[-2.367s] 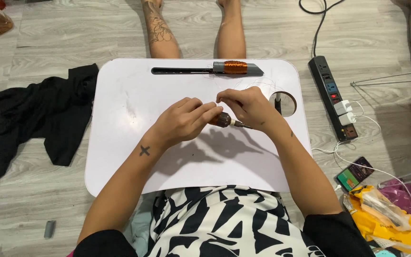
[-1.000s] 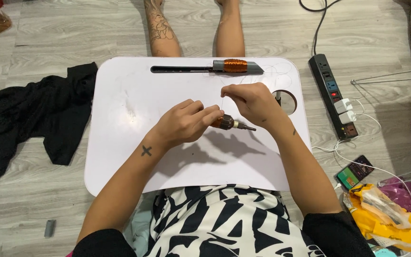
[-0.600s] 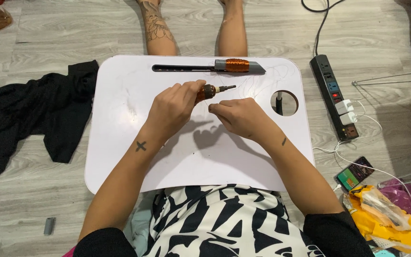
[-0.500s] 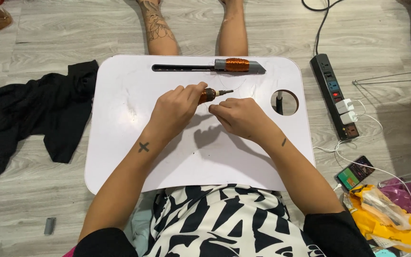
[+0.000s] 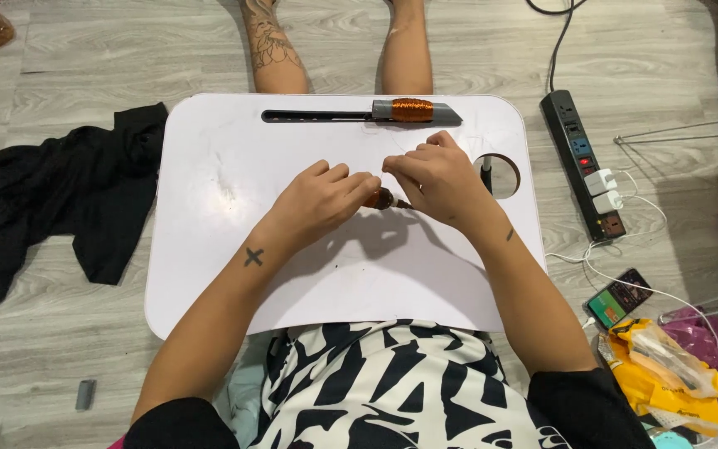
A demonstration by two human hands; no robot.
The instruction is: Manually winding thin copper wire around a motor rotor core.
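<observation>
the left hand (image 5: 319, 202) curls shut around a small copper-wound coil (image 5: 380, 199), which sits just above the middle of the white lap tray (image 5: 209, 249). the right hand (image 5: 435, 181) pinches closed at the coil's thin dark tip, fingertips meeting those of the left. to do this well, it seems best to keep the coil low over the tray, hold it steady with the left and let the right make only small moves, since the piece is tiny and could slip.

going left to right: a black cloth (image 5: 51, 199) lies on the grey wood floor (image 5: 60, 366); the tray carries a slot along its far edge with a second grey piece wound in copper wire (image 5: 411, 110) resting in it, and a round hole (image 5: 500, 175) near its right side. beyond that a black power strip (image 5: 582, 162) with white plugs, a phone (image 5: 618, 298) and a yellow bag (image 5: 658, 370) are spread out.
</observation>
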